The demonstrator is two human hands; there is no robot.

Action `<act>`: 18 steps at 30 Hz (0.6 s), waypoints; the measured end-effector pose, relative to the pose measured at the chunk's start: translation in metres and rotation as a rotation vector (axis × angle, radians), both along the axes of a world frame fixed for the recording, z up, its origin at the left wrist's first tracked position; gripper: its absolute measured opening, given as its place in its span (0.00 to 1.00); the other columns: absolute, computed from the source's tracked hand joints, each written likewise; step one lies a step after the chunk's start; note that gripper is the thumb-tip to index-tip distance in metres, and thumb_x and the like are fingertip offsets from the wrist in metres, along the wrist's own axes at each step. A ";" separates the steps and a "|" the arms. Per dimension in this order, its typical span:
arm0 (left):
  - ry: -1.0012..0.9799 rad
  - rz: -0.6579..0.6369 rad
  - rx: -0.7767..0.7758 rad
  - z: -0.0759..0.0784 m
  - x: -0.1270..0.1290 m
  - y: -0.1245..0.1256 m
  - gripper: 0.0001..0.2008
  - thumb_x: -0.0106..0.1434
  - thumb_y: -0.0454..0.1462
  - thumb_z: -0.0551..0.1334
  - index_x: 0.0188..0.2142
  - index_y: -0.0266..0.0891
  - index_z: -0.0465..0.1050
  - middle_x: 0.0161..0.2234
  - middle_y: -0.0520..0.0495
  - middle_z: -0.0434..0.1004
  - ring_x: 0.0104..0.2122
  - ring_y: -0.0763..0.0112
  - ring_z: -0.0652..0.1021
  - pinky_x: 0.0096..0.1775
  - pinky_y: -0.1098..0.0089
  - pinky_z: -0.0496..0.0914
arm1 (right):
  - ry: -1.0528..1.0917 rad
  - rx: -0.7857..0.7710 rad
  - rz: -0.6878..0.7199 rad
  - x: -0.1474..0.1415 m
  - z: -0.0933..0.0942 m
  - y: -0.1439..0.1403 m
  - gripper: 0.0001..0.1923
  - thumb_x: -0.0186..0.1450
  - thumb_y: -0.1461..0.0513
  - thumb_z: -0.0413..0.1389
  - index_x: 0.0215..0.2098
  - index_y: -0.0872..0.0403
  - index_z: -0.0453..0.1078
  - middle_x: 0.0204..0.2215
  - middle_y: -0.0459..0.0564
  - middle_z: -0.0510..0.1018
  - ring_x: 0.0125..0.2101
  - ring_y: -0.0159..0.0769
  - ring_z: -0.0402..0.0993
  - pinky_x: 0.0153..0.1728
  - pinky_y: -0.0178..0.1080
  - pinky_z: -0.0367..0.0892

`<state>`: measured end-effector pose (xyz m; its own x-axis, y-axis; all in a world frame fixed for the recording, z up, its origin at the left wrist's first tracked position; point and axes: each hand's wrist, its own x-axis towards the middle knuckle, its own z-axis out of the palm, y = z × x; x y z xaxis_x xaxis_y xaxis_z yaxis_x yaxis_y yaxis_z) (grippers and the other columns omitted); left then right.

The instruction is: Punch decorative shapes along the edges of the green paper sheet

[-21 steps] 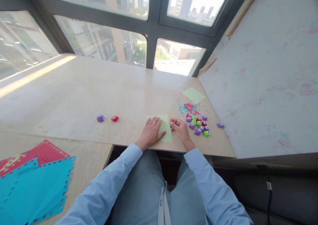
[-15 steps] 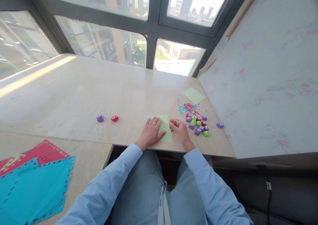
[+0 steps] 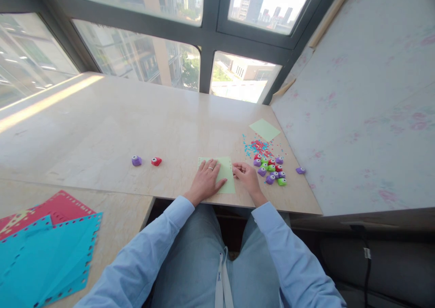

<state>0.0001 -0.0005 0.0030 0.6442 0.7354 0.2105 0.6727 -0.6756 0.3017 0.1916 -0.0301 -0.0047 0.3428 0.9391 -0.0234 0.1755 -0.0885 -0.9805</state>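
Note:
A pale green sheet of paper (image 3: pixel 226 181) lies near the front edge of the table, with small punched holes along its edges. Flat on its left part rests my left hand (image 3: pixel 208 176), fingers stretched out and a ring on one of them. My right hand (image 3: pixel 247 176) is closed at the sheet's right edge; whatever its curled fingers hold is hidden. Just right of that hand stand several small craft punches (image 3: pixel 271 168) in purple, green and red.
Red and blue paper bits (image 3: pixel 260 147) lie scattered behind the punches, near another green sheet (image 3: pixel 264 129). A purple punch (image 3: pixel 136 160) and a red punch (image 3: pixel 156 161) stand to the left. Blue punched sheets (image 3: pixel 50 262) and a red sheet (image 3: pixel 63 206) lie front left. One purple punch (image 3: pixel 300 170) sits by the wall.
My right hand has shifted very slightly to the right along the sheet's edge. My left hand and the sheet stay in place.

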 end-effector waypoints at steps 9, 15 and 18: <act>-0.016 -0.004 0.009 -0.002 0.000 0.001 0.29 0.70 0.50 0.55 0.61 0.31 0.64 0.64 0.29 0.63 0.66 0.49 0.62 0.66 0.48 0.52 | -0.033 0.018 -0.062 0.002 0.001 -0.005 0.17 0.55 0.54 0.62 0.38 0.57 0.76 0.29 0.52 0.82 0.29 0.38 0.79 0.28 0.39 0.76; -0.003 -0.003 0.018 -0.002 0.000 0.000 0.29 0.70 0.50 0.55 0.61 0.30 0.64 0.64 0.29 0.63 0.65 0.48 0.62 0.66 0.48 0.53 | -0.073 0.067 -0.194 0.003 -0.002 -0.005 0.18 0.56 0.55 0.59 0.41 0.57 0.74 0.34 0.56 0.82 0.30 0.41 0.79 0.30 0.43 0.77; -0.011 -0.002 0.009 -0.002 0.000 0.000 0.29 0.70 0.50 0.55 0.61 0.30 0.64 0.64 0.29 0.63 0.66 0.49 0.62 0.66 0.48 0.52 | -0.061 0.170 -0.283 0.002 -0.004 -0.005 0.25 0.56 0.57 0.58 0.50 0.57 0.69 0.50 0.62 0.78 0.42 0.45 0.80 0.41 0.47 0.77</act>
